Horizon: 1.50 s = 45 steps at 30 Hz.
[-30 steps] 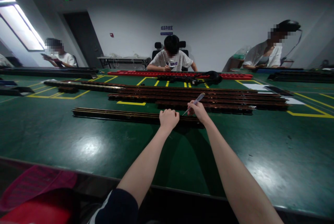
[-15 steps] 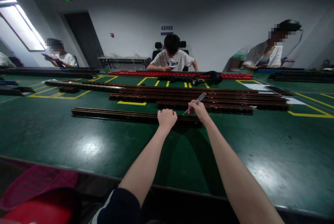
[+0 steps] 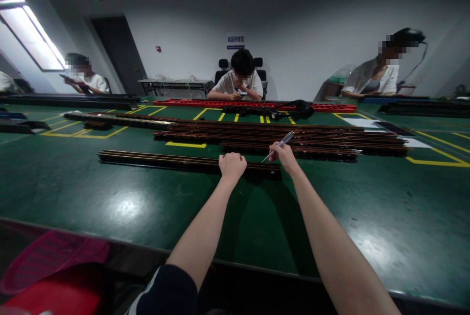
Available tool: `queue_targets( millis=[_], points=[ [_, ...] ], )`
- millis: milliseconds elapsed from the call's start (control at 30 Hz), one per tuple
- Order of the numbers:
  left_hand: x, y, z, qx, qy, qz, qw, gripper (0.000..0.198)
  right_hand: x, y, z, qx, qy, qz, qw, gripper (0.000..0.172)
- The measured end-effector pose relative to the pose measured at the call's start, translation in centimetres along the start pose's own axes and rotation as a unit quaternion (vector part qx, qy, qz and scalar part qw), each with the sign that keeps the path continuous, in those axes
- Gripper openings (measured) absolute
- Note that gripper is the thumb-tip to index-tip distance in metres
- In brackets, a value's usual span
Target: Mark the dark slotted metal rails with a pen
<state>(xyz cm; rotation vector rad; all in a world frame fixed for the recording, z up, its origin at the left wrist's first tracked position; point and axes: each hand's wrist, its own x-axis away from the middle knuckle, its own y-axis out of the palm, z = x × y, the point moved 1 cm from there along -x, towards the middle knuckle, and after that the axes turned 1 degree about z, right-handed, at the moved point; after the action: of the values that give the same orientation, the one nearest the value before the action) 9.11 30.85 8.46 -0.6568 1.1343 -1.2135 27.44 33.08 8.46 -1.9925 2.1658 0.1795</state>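
A long dark rail with copper-coloured strips (image 3: 157,160) lies across the green table (image 3: 110,197) in front of me. My left hand (image 3: 231,165) is curled into a fist and rests on the rail near its right end. My right hand (image 3: 284,154) pinches a thin clear-handled screwdriver (image 3: 279,146), whose tip points down at the rail just right of my left hand.
Several more long rails (image 3: 279,136) lie stacked behind the near one, with red trays (image 3: 249,104) beyond. Yellow tape lines mark the table. Three other people sit at the far side. A red and pink object (image 3: 47,276) is at the lower left.
The view and both hands have shifted slightly; the right hand with the screwdriver has drifted a little right. The left fist stays on the rail.
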Motion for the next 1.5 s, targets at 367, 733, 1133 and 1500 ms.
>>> queue_targets(
  millis=[367,733,1133,1500],
  points=[
    [-0.1,0.3,-0.3,0.009,0.0,0.009,1.0,0.039,-0.2,-0.7,0.8,-0.02,-0.004,0.037,0.999,0.026],
    [-0.1,0.1,-0.2,-0.014,0.001,0.016,1.0,0.04,0.1,-0.3,0.4,0.002,-0.013,0.024,1.0,0.029],
    [-0.5,-0.4,-1.1,-0.043,-0.023,0.03,0.998,0.039,0.1,0.7,0.4,0.008,-0.014,0.006,1.0,0.025],
    [0.2,0.2,0.2,-0.03,0.06,0.06,0.996,0.043,0.1,0.5,0.6,0.035,-0.027,-0.004,0.999,0.036]
  ],
)
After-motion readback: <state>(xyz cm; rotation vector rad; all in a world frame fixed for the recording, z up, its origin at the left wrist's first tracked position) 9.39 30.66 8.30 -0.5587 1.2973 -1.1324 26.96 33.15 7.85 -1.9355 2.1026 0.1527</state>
